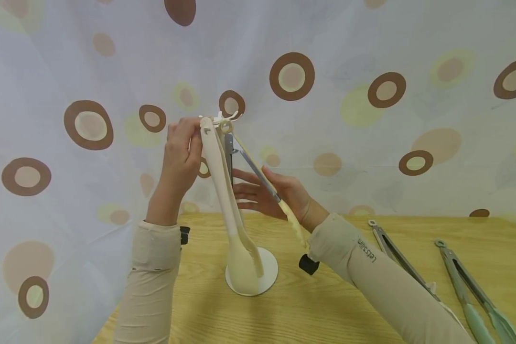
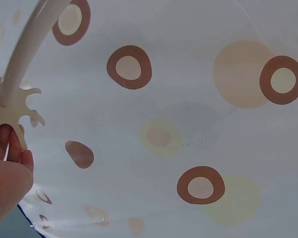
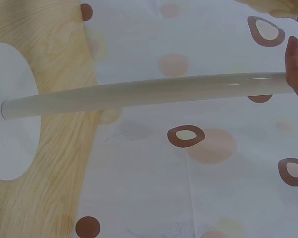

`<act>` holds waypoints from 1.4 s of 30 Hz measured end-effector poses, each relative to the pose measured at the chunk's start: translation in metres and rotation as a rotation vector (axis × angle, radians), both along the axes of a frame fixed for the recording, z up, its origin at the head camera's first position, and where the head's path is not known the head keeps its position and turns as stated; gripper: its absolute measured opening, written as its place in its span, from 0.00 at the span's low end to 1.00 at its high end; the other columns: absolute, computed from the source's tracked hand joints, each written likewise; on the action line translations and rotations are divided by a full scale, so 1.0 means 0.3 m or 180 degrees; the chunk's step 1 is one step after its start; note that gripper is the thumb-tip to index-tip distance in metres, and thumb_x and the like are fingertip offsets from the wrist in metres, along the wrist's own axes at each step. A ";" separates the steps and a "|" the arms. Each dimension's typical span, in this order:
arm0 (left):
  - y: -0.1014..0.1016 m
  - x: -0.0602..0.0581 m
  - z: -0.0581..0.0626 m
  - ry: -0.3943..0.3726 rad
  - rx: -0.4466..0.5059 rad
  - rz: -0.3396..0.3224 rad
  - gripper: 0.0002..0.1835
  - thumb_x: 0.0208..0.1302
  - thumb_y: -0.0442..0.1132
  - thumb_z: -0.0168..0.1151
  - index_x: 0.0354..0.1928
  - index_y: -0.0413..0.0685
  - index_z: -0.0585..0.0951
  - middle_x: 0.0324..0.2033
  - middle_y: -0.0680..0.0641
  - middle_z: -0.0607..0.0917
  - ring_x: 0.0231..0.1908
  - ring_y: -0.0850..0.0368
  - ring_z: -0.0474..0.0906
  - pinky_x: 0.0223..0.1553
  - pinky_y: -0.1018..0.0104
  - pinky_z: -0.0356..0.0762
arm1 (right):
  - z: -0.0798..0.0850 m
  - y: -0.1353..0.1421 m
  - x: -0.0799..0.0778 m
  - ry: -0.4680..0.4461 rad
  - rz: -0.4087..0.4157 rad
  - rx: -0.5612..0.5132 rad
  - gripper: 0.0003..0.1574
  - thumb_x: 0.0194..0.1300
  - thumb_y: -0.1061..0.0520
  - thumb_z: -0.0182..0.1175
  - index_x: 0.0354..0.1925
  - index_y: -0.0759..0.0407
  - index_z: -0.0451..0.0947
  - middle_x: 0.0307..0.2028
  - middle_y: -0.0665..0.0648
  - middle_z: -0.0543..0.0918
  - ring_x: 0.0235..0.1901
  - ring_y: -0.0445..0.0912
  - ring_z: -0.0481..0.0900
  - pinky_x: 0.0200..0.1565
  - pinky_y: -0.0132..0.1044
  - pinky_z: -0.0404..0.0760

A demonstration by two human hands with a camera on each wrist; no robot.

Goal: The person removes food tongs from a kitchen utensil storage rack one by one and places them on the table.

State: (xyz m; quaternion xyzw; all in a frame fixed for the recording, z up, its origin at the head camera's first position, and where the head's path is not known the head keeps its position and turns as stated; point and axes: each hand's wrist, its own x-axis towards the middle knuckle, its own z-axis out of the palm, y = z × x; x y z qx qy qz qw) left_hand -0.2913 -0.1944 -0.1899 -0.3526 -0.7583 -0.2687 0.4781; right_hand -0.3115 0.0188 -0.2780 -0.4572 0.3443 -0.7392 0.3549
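Observation:
A white utensil stand, its round base on the table, rises to a ring of curved hooks. My left hand grips the hooks, with its fingers curled between the prongs in the left wrist view. Hanging at the top are cream tongs and yellow-tipped tongs with metal arms. These arms are spread; one slants right across my right hand, the other is partly hidden behind the cream tongs. My right hand's fingers stretch toward the pole, overlapping its upper part in the right wrist view.
Grey tongs and green tongs lie on the wooden table at the right, the grey pair partly covered by my right sleeve. A patterned curtain hangs close behind the stand.

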 end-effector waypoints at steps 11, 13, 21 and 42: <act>0.005 -0.004 0.003 0.0008 -0.0017 0.0016 0.13 0.69 0.30 0.42 0.44 0.31 0.76 0.42 0.35 0.80 0.44 0.39 0.68 0.50 0.53 0.60 | 0.016 0.011 -0.009 0.0113 -0.0037 0.0023 0.52 0.68 0.36 0.47 0.75 0.63 0.40 0.61 0.60 0.71 0.65 0.54 0.64 0.68 0.52 0.53; 0.006 -0.004 0.001 -0.0008 -0.0014 0.0018 0.13 0.69 0.30 0.42 0.44 0.31 0.76 0.42 0.35 0.80 0.44 0.39 0.68 0.50 0.53 0.60 | 0.015 0.014 -0.010 0.0116 -0.0044 0.0046 0.53 0.68 0.36 0.48 0.75 0.62 0.40 0.62 0.60 0.70 0.65 0.55 0.63 0.68 0.52 0.52; 0.013 -0.001 -0.001 0.0020 -0.0018 -0.0041 0.13 0.68 0.29 0.42 0.45 0.32 0.76 0.42 0.36 0.80 0.45 0.39 0.70 0.52 0.53 0.59 | 0.010 0.029 -0.009 0.0142 -0.0091 0.0043 0.49 0.70 0.37 0.45 0.75 0.63 0.43 0.60 0.60 0.72 0.64 0.54 0.65 0.68 0.50 0.52; 0.009 0.000 0.002 0.0001 0.0053 -0.0033 0.12 0.68 0.29 0.43 0.44 0.32 0.77 0.41 0.35 0.80 0.44 0.39 0.69 0.51 0.54 0.60 | 0.075 0.069 0.009 0.0256 -0.0090 -0.0243 0.46 0.70 0.40 0.46 0.74 0.62 0.48 0.63 0.63 0.69 0.69 0.58 0.57 0.69 0.54 0.49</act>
